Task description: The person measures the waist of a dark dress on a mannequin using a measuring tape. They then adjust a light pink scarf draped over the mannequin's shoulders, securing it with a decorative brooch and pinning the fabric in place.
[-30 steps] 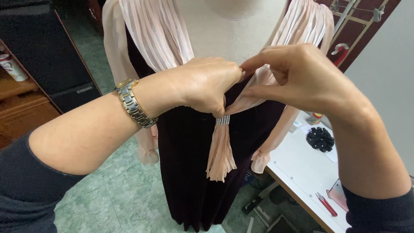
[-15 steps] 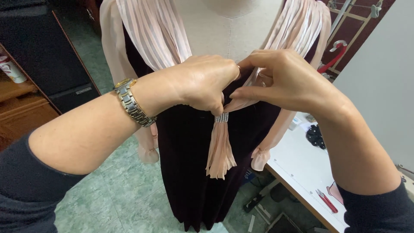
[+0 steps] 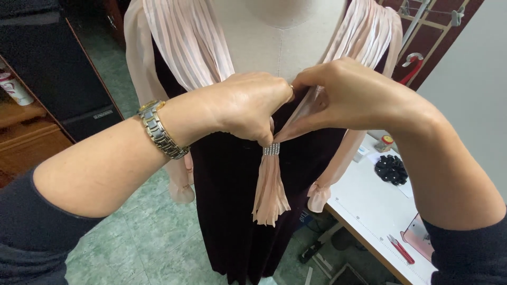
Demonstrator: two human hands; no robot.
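A dress form wears a dark maroon velvet dress with pale pink pleated fabric draped down both sides of the chest. The two pink strips meet at the front, pass through a small sparkly ring, and hang below as a tail. My left hand, with a metal watch on its wrist, pinches the pink fabric just above the ring. My right hand grips the right pink strip beside it, the fingertips of both hands almost touching.
A white worktable stands at the lower right with a black scrunchie, red-handled snips and a small bottle. A dark cabinet and wooden shelves stand on the left. The floor has green tiles.
My right hand has moved left and closer to my left hand. The view has shifted slightly, and the pink strips are drawn tighter above the ring.
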